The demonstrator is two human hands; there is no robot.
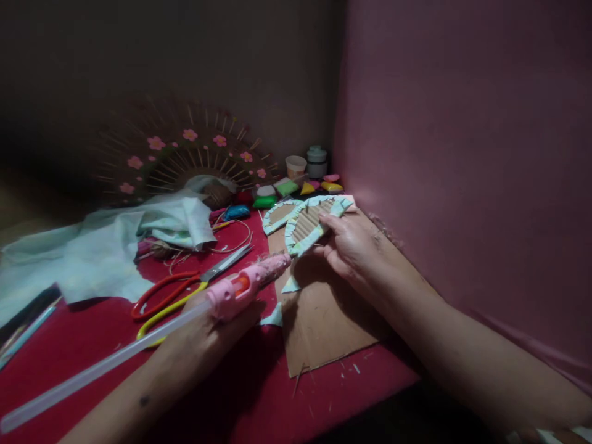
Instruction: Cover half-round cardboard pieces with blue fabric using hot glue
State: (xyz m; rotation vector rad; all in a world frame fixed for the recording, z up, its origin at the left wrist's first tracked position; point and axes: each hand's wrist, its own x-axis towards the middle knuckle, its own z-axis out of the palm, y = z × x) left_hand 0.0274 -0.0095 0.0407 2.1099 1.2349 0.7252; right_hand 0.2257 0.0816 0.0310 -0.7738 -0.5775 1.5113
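My left hand is wrapped round a pink glue gun with a long clear glue stick sticking out of its back. The nozzle meets the lower edge of a leaf-shaped cardboard piece bordered with pale blue-green cloth. Pinched at its right side, that piece is in my right hand, above a brown cardboard sheet. A similar cloth-edged piece lies behind it on the left. Small cloth scraps rest near the sheet's left edge.
Scissors with red and yellow handles lie left of the glue gun. Pale cloth spreads over the red table. Behind are clay packets, a cup, a jar and a flowered fan-shaped piece. A pink wall stands right.
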